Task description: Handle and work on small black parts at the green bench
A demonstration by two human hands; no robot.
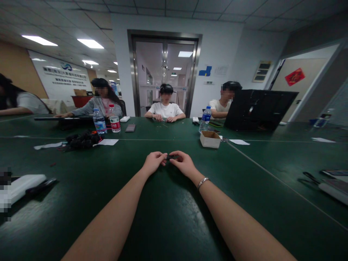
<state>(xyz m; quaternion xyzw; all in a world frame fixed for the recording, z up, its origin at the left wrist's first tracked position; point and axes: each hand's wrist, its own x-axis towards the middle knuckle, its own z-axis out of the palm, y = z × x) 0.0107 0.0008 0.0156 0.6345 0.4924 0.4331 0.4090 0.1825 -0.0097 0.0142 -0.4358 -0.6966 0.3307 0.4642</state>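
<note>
Both my hands meet over the green table [163,214], a little below the middle of the view. Between them is a small dark slim object [170,157], too small to name. My left hand [154,162] pinches its left end with thumb and fingers. From the other side, my right hand [183,163] has its fingers closed around the right end, partly hiding it. A silver bracelet [203,183] circles my right wrist. Nearest to my hands stands an open cardboard box [210,141], beyond the right one.
A tangle of black cables [83,140] lies left, near two bottles [100,121]. Another water bottle [205,119] stands behind the box. A large black monitor [258,110] is at the right. A white device [24,186] lies at the near left. Several people sit around the table.
</note>
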